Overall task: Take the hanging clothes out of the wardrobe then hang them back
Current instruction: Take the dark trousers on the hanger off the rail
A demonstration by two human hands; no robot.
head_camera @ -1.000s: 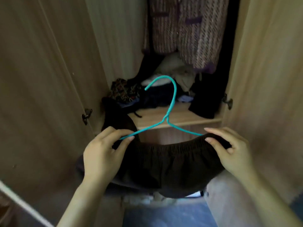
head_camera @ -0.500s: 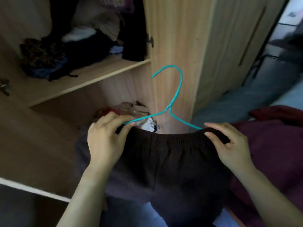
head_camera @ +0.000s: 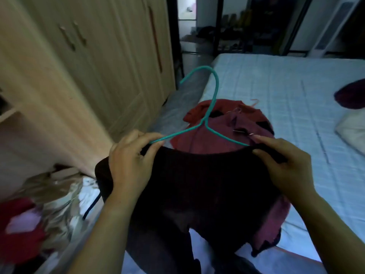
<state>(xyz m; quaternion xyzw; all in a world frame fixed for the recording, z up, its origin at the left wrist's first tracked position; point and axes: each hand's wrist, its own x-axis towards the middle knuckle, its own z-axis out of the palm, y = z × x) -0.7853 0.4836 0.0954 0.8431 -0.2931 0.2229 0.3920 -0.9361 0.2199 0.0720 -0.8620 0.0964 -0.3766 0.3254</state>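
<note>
Two hands hold one dark garment [head_camera: 197,184] stretched across the middle of the frame, its gathered top edge running left to right along the lower bar of a teal hanger [head_camera: 205,120]. The left hand [head_camera: 128,161] pinches the hanger's left end together with the cloth; the right hand [head_camera: 284,165] pinches the cloth at the hanger's right end. The hook rises toward the upper middle of the frame, pointing away from the person. The wardrobe [head_camera: 98,66] stands at the left, off to the side of the garment. Directly beyond the hanger, on the near corner of the bed [head_camera: 276,86], lies a heap of red clothes [head_camera: 189,139], some of it hidden under the garment. Judging by this, the garment is out and about to be laid down: its long axis already lies across the heap, and both hands are about equally near.
</note>
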